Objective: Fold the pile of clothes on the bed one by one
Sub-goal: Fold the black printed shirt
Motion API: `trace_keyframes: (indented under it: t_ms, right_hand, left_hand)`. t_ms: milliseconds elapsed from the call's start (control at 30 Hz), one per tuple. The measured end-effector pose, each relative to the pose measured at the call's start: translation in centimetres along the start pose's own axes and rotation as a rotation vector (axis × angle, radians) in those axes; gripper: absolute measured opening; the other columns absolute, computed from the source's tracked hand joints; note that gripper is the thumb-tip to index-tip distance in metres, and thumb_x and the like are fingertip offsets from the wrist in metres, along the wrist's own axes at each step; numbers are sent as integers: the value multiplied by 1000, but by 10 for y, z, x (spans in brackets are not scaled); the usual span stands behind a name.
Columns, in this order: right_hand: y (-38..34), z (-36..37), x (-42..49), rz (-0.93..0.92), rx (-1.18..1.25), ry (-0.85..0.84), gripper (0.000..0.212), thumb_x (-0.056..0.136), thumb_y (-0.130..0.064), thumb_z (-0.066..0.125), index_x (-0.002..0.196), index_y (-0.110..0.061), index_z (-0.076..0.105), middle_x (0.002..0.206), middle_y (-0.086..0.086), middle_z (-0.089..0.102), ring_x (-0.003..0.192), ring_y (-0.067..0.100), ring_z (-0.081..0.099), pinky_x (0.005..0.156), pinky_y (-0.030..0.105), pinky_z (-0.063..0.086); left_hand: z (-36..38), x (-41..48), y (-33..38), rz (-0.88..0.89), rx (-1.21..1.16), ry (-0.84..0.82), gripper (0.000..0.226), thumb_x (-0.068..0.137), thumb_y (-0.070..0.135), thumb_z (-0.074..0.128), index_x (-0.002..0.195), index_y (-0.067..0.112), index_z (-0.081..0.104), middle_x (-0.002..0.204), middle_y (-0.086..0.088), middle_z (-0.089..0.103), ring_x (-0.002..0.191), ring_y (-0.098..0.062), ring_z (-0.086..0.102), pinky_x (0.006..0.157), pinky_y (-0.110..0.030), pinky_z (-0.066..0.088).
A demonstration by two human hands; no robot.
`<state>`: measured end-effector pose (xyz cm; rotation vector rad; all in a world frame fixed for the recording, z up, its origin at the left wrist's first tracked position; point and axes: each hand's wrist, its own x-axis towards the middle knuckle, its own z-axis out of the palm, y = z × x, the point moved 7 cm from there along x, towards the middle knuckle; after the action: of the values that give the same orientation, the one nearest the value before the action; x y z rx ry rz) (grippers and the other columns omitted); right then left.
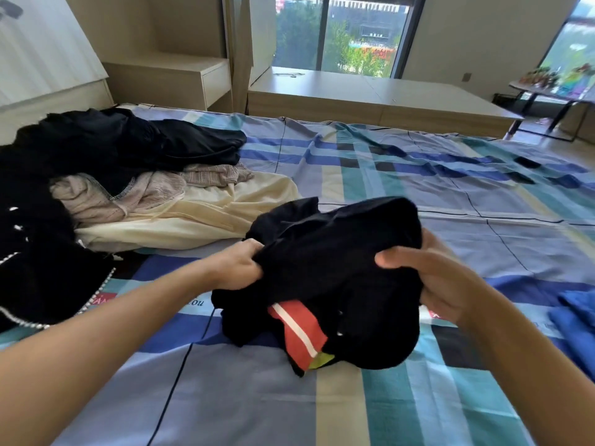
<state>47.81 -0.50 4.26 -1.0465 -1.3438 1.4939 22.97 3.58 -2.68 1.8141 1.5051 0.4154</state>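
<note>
I read little here. Just below my left forearm the sheet [418, 175] carries the printed letters "ou", and a red patch [104, 299] further left of that arm has white marks too blurred to make out. A second red patch peeks out under my right wrist.

My left hand [240, 263] pinches a bunched edge of the black garment [338, 262], fingers curled into the cloth. My right hand [428, 278] grips its other side, thumb on top. The garment hangs crumpled between both hands, its lower part touching the bed, with a red panel [299, 329] striped white showing below.

The pile of clothes [128, 175] lies left of and beyond my left hand: black pieces, a beige knit and a cream one. A blue cloth [573, 317] lies right of my right hand.

The sheet is a blue, teal and cream plaid. Beyond both hands stand a low wooden platform [354, 91] and a window [341, 33] with trees outside.
</note>
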Motion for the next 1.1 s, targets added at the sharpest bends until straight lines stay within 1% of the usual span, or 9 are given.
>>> trace_keyframes:
  t_ms: [167,333,400,500,600,700,767,900,1100]
  right_hand:
    - [-1,-68,7,-119,-405,548,27,77,0,79,99,-13,68,88,6,74,77,14,71,66,22,57]
    - [-1,-76,12,-160,-1022,704,58,74,-28,85,118,-20,48,110,8,52,103,29,54,93,47,46]
    - [-17,-59,7,-300,-906,683,55,76,-32,85,115,-18,49,100,6,51,90,21,53,85,44,48]
    - [-24,-6,-1,-262,-435,97,55,75,-63,75,110,-23,60,87,8,61,79,12,59,73,28,48]
    - [-4,41,-17,-108,-748,-279,56,71,-55,82,118,-39,56,97,-10,65,86,5,65,72,18,50]
    - [-7,42,-11,-304,-1023,-84,36,73,-34,85,95,-31,55,83,-12,62,78,5,59,64,19,40]
    - [-10,33,-5,-317,-889,-63,24,78,-21,80,87,-26,59,77,-4,62,68,10,57,62,28,42]
    - [-17,-2,3,-319,-619,-5,14,76,-15,72,85,-13,62,70,11,54,64,16,46,57,35,37]
    - [-17,-90,4,-269,-224,384,30,96,0,57,85,-23,73,74,-8,70,64,6,61,61,16,51]
  left_hand:
    - [0,-33,21,-256,-387,-226,19,54,15,56,72,11,58,57,-3,57,46,-16,54,44,-21,42]
    - [9,-42,36,-361,-790,-298,10,52,14,59,54,7,66,54,-10,61,43,-19,58,46,-20,49]
    - [8,-35,34,-338,-959,-242,21,59,20,60,64,4,74,65,-12,69,52,-21,65,58,-24,54]
    - [8,-32,40,-259,-1083,-199,25,71,27,68,82,9,81,83,-10,75,69,-22,70,79,-30,55]
    - [18,-38,46,-210,-1035,-293,30,66,29,81,89,9,80,89,-12,73,77,-24,68,85,-36,53]
    - [20,-41,49,-161,-964,-305,24,61,17,80,82,7,79,82,-13,71,67,-22,67,72,-32,58]
    - [10,-42,56,-97,-951,-227,9,65,2,70,71,7,77,71,-11,70,57,-18,67,57,-25,58]
    - [-13,-37,52,-72,-875,-91,33,87,-9,47,61,2,63,52,-6,62,40,-11,60,39,-15,46]
    - [-77,-32,10,-24,-967,171,40,89,-11,39,75,5,73,76,-11,66,56,-13,66,53,-23,57]
